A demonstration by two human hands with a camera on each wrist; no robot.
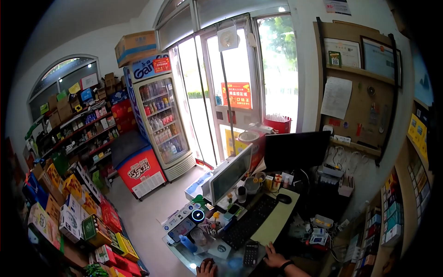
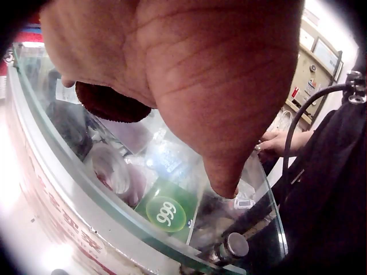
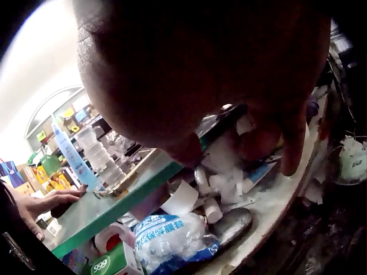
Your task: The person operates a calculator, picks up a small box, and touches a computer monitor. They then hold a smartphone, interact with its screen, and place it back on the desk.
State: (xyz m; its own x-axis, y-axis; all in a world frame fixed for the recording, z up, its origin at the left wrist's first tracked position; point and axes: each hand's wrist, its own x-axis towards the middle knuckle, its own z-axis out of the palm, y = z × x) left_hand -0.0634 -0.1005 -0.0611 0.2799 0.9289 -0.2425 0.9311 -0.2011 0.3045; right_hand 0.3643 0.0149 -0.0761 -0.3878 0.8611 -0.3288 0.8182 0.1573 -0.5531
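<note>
1. Item: dark brown object (image 2: 112,103), rounded, largely hidden by the palm. Position: left of the black keypad (image 1: 250,253), at the glass top (image 1: 177,252); full contact with the glass not verifiable.
2. Handling, as judged: light, and unlikely to slip, since the rim looks rough. No evident fragility. Whether stiff or soft cannot be determined.
3. Advised hold: opposite sides of the rim, fingers on one side and thumb on the other, with little pressure toward the glass.
4. Left hand (image 1: 206,270): left of the keypad, palm down, fingers and thumb about the object. Firmness of grip cannot be told.
5. Right hand (image 1: 275,258): just right of the keypad, palm down, fingers spread and reaching forward; nothing seen in its grasp. A dark band (image 1: 287,264) circles the wrist.
6. Hands: apart, keypad between them.
7. Nearby: clear cup (image 1: 199,237) and blue bottle (image 1: 188,243), both left of the keypad and near the left hand.
</note>
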